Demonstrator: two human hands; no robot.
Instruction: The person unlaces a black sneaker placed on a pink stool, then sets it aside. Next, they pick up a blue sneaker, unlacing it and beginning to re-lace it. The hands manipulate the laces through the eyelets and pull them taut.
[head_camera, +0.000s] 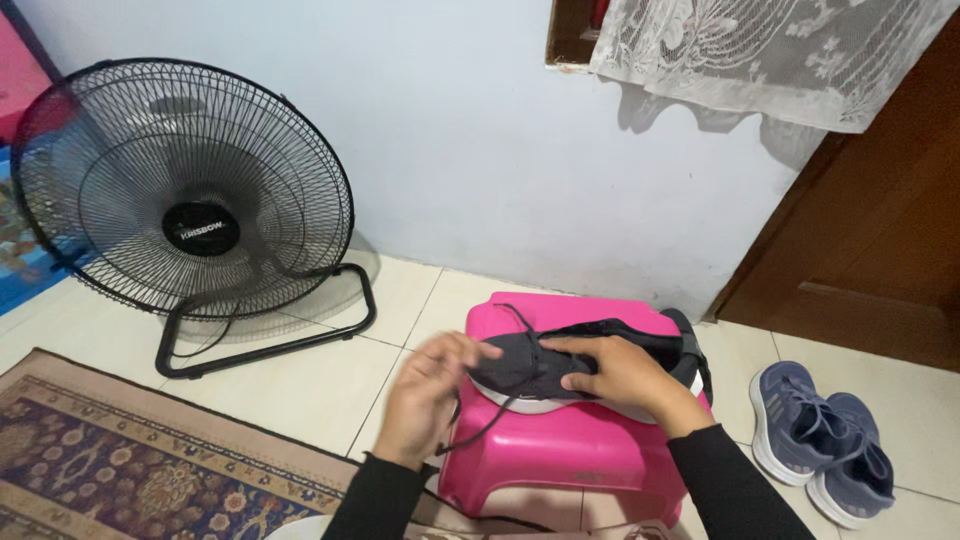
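Two hands work at a dark shoe (590, 362) lying on a pink stool (560, 440). The left hand (432, 385) pinches a black lace (478, 425) at the toe, fingers closed on it, and the lace trails down past the stool's front. The right hand (622, 372) lies flat over the shoe, pressing it down, fingers bent around the upper. Right of the stool, two blue sneakers (820, 440) sit on the tiles. A black fan (185, 195) stands far left by the wall, with a patterned rug (130, 460) before it.
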